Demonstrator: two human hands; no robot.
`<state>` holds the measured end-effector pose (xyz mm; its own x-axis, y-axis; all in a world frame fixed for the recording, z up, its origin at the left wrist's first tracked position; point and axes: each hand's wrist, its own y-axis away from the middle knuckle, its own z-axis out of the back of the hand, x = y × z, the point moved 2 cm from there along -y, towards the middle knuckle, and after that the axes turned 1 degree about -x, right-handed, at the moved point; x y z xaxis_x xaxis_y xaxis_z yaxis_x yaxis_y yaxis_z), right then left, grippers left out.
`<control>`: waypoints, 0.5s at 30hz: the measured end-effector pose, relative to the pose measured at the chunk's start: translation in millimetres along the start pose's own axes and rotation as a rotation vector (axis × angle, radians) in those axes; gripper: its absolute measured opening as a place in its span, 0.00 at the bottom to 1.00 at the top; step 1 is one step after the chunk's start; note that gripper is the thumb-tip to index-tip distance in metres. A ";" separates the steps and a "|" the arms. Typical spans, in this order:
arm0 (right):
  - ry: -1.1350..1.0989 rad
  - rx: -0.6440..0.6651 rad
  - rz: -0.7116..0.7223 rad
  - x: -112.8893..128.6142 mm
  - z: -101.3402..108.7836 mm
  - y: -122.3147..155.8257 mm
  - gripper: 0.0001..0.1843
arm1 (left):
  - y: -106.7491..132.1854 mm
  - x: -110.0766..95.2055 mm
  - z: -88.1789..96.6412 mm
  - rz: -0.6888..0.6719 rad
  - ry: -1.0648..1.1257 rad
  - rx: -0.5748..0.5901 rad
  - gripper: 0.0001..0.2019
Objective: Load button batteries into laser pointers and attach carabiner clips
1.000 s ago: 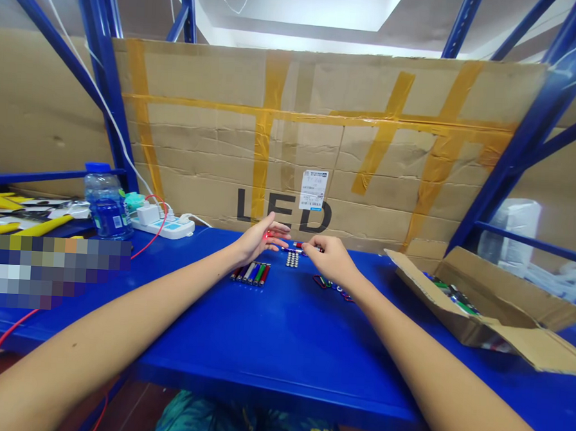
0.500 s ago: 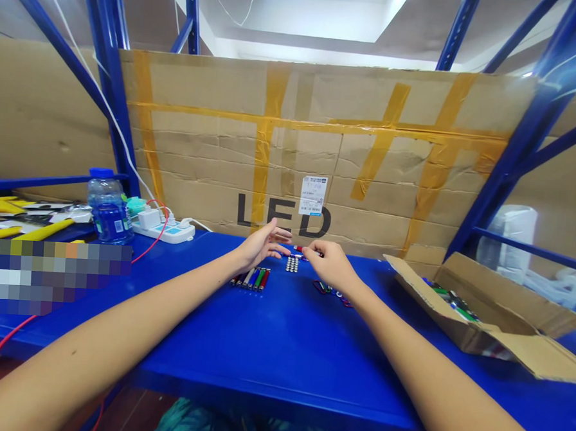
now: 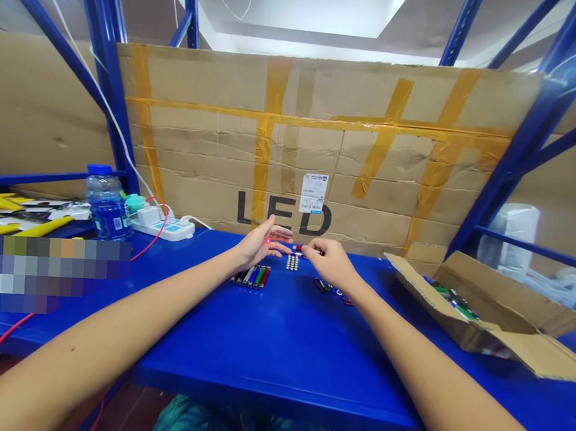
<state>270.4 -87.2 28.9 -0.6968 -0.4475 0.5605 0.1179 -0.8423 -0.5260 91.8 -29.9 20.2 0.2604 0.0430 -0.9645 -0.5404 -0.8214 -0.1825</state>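
Note:
My right hand [image 3: 332, 261] pinches a small red laser pointer [image 3: 297, 247], mostly hidden by the fingers. Opposite it my left hand [image 3: 260, 243] is raised with fingers apart, holding nothing, and a bright red light spot shows on its palm. Below the left hand lies a row of slim metal tubes [image 3: 252, 277] in black, silver, blue, green and red. Small silver button cells [image 3: 292, 262] stand grouped between the hands. Coloured carabiner clips [image 3: 331, 287] lie below my right hand, partly covered by the wrist.
An open cardboard box [image 3: 479, 335] with coloured tubes stands on the right of the blue table [image 3: 262, 343]. On the left are a bottle [image 3: 105, 209], a white power strip [image 3: 171, 229] and a red cable [image 3: 1, 342]. A taped cardboard wall [image 3: 214, 154] closes off the back.
A red light spot has appeared on my left palm. Both hands keep nearly the same position and shape.

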 end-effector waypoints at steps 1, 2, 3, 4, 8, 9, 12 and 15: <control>-0.007 0.004 0.003 0.0 -0.3 -0.1 0.16 | 0.0 0.0 0.0 0.000 -0.003 0.002 0.31; -0.009 0.008 0.008 -0.1 -0.5 -0.2 0.16 | 0.0 0.0 0.0 0.000 -0.007 0.003 0.31; -0.006 0.010 0.012 -0.3 -0.7 -0.5 0.16 | -0.1 0.0 0.0 0.000 -0.011 0.004 0.31; -0.002 0.011 0.015 -0.6 -0.8 -0.8 0.17 | -0.2 0.0 -0.1 -0.001 -0.017 0.005 0.31; -0.035 0.008 0.021 -1.5 -0.7 -2.1 0.18 | -1.4 0.7 -1.6 -0.032 -0.113 0.002 0.29; -0.049 0.016 0.027 -1.4 -1.0 -2.1 0.18 | -1.6 1.0 -2.3 -0.047 -0.163 -0.005 0.26; -0.084 0.065 0.067 -1.4 -3.1 -1.4 0.19 | -1.0 1.3 -5.2 -0.097 -0.341 -0.027 0.17; -0.105 0.130 0.113 -5.5 -6.3 -2.4 0.20 | -1.0 0.7 -7.1 -0.150 -0.488 0.003 0.11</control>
<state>269.4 -80.8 23.0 -0.5973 -0.5644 0.5698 0.2861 -0.8137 -0.5060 98.2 -33.1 21.0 -0.0682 0.4218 -0.9041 -0.5278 -0.7843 -0.3261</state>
